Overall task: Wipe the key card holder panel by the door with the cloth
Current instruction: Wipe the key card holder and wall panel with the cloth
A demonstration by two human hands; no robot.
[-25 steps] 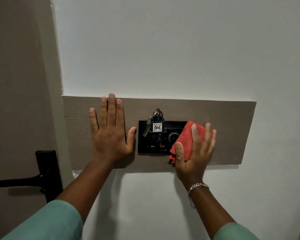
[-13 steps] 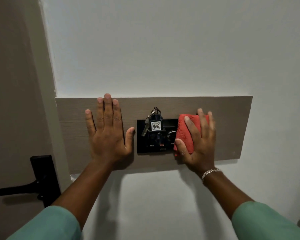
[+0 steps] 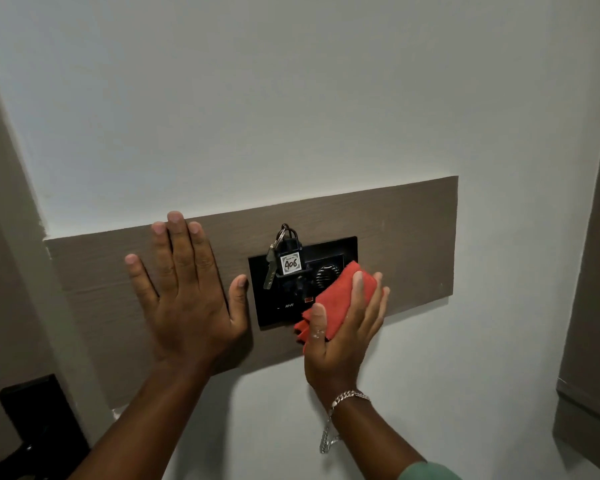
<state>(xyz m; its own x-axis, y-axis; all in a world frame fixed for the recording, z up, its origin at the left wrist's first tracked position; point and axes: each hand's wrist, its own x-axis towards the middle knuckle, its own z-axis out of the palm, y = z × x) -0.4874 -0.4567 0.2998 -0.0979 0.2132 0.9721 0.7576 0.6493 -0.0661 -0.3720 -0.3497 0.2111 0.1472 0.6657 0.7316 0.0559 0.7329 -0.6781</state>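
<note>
A black key card holder panel (image 3: 274, 306) is set into a brown wooden board (image 3: 406, 237) on the white wall. A key fob marked 406 (image 3: 290, 263) with a key hangs in its slot, and a round dial (image 3: 327, 276) sits beside it. My right hand (image 3: 343, 334) presses a folded red cloth (image 3: 336, 303) against the panel's lower right corner, covering that part. My left hand (image 3: 187, 292) lies flat and spread on the board just left of the panel, holding nothing.
A door with a black handle plate (image 3: 39, 417) is at the lower left, past the grey door frame (image 3: 11, 216). A grey cabinet or frame edge (image 3: 593, 341) runs down the right side. A silver bracelet (image 3: 347, 400) hangs on my right wrist.
My right hand has slid the red cloth down and left, from the panel's upper right side to its lower right corner. The view has tilted. My left hand stays flat on the board.
</note>
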